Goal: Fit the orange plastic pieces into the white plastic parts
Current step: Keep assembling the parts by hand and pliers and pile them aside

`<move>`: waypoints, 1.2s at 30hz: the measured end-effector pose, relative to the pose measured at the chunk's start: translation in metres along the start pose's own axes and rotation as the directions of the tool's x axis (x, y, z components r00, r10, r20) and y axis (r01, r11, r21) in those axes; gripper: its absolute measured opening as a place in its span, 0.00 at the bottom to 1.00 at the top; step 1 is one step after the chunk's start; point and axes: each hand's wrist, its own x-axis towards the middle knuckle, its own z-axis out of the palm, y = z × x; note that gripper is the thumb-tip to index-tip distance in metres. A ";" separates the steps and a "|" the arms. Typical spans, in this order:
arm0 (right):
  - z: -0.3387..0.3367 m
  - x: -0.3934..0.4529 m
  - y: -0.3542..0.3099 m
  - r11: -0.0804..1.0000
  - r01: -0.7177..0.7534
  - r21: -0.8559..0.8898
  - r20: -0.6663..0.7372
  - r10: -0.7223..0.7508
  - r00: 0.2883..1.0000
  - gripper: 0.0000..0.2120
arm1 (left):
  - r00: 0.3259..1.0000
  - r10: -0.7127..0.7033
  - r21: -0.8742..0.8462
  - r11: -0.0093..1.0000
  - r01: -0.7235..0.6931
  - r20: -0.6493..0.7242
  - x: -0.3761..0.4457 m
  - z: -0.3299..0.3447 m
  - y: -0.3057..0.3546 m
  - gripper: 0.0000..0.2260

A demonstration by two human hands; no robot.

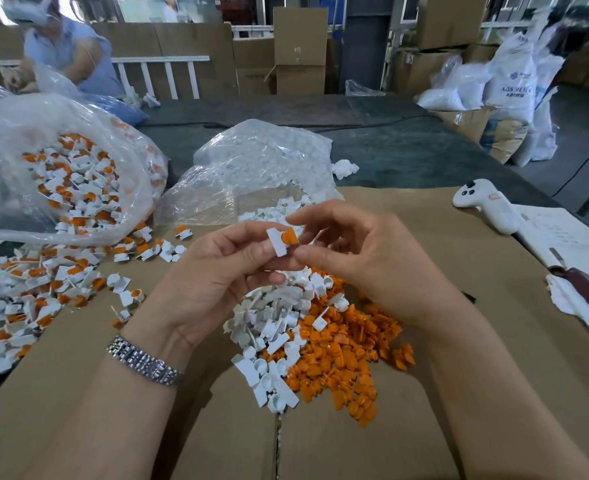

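Left hand pinching white part, right hand fingertips apparently gripping its orange piece

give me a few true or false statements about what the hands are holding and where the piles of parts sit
1. The left hand holds a white part with an orange piece at its end. True.
2. The right hand rests flat on the cardboard. False: it is raised, with its fingertips at the orange piece.
3. The loose orange pile lies right of the loose white pile. True.
4. The open bag on the left holds only white parts. False: it holds white parts fitted with orange.
5. A white controller lies at the right of the cardboard. True.
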 end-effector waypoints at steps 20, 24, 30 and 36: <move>0.016 0.003 0.002 0.884 0.065 -0.463 -0.110 -0.131 0.985 0.11 | 0.992 -0.024 0.127 0.991 0.040 -0.126 0.002 0.005 -0.004 0.08; 0.018 0.003 0.001 0.871 0.070 -0.487 -0.096 -0.133 0.986 0.11 | 0.995 -0.026 0.155 0.987 0.040 -0.093 0.001 0.006 -0.004 0.05; 0.019 0.004 0.001 0.822 0.059 -0.566 -0.051 -0.106 0.993 0.12 | 0.993 0.003 0.268 0.963 0.029 -0.121 0.001 0.005 -0.004 0.07; -0.009 0.006 0.021 0.766 -0.219 -0.604 -0.182 0.135 0.974 0.17 | 0.980 0.043 0.237 0.971 0.004 -0.193 0.002 0.006 -0.002 0.10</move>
